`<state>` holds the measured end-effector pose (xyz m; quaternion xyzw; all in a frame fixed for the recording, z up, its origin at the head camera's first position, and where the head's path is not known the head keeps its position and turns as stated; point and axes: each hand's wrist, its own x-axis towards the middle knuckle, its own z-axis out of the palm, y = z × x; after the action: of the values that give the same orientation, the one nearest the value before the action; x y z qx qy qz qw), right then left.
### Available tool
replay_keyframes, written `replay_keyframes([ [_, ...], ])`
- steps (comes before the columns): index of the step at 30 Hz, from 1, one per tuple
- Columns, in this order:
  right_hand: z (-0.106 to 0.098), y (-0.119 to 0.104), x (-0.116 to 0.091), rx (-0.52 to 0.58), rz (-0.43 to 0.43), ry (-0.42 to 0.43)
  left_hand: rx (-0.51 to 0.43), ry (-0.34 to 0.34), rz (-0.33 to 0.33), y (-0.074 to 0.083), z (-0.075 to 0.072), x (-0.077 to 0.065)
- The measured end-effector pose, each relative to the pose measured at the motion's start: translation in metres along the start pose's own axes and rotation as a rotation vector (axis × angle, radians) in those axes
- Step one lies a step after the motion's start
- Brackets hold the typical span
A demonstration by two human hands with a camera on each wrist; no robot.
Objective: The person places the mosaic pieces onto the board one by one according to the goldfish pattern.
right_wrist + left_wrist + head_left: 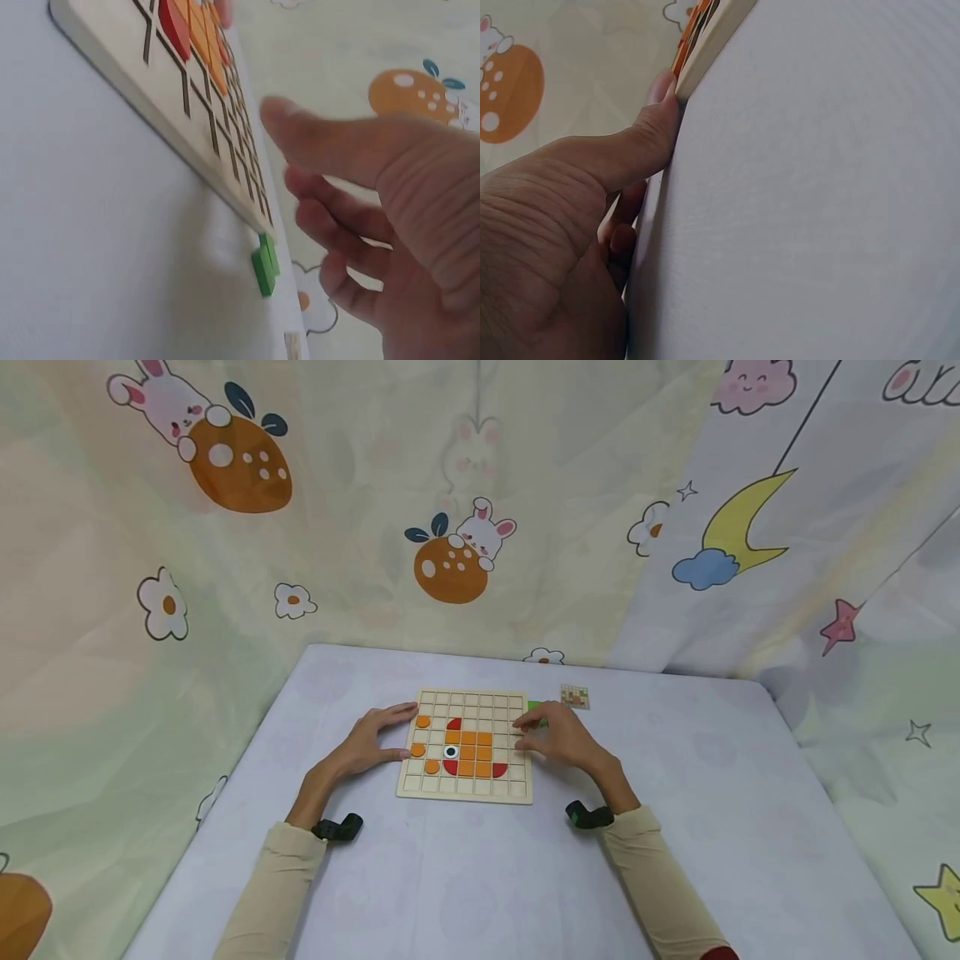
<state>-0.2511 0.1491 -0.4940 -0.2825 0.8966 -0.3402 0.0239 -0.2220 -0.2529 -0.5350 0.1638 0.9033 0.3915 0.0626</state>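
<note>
A square wooden grid board (pixel 457 789) lies on the table. Orange square tiles (pixel 476 752), red quarter-round tiles (pixel 499 770) and a round eye tile (pixel 451 752) sit in its cells, with orange discs (pixel 423 721) along its left side. My left hand (pixel 365 742) rests at the board's left edge, thumb and fingertips spread and touching it; in the left wrist view the thumb (pixel 641 139) lies against the rim. Over the right edge hovers my right hand (pixel 558 737), fingers loosely bent, holding nothing visible. Green pieces (pixel 264 266) lie beside the board's far right corner.
A small patterned card (pixel 575 697) lies behind the right hand. White cloth covers the table (pixel 465 877). Printed fabric (pixel 360 527) hangs behind and at both sides. Each wrist wears a black camera strap (pixel 337 827).
</note>
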Motion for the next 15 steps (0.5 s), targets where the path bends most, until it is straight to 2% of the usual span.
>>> replay_keyframes([
  [4, -0.007, 0.012, -0.001, -0.044, 0.109, 0.115, 0.005, -0.001, -0.004, 0.001, 0.000, 0.000],
  [8, -0.008, 0.022, -0.004, -0.069, 0.206, 0.134, 0.015, -0.002, -0.004, 0.001, 0.001, 0.001],
  [11, -0.007, 0.027, -0.005, -0.071, 0.224, 0.128, 0.020, 0.004, 0.006, 0.000, 0.001, 0.001],
  [15, -0.006, 0.028, -0.005, -0.066, 0.204, 0.125, 0.019, 0.015, 0.016, 0.000, 0.001, 0.001],
])
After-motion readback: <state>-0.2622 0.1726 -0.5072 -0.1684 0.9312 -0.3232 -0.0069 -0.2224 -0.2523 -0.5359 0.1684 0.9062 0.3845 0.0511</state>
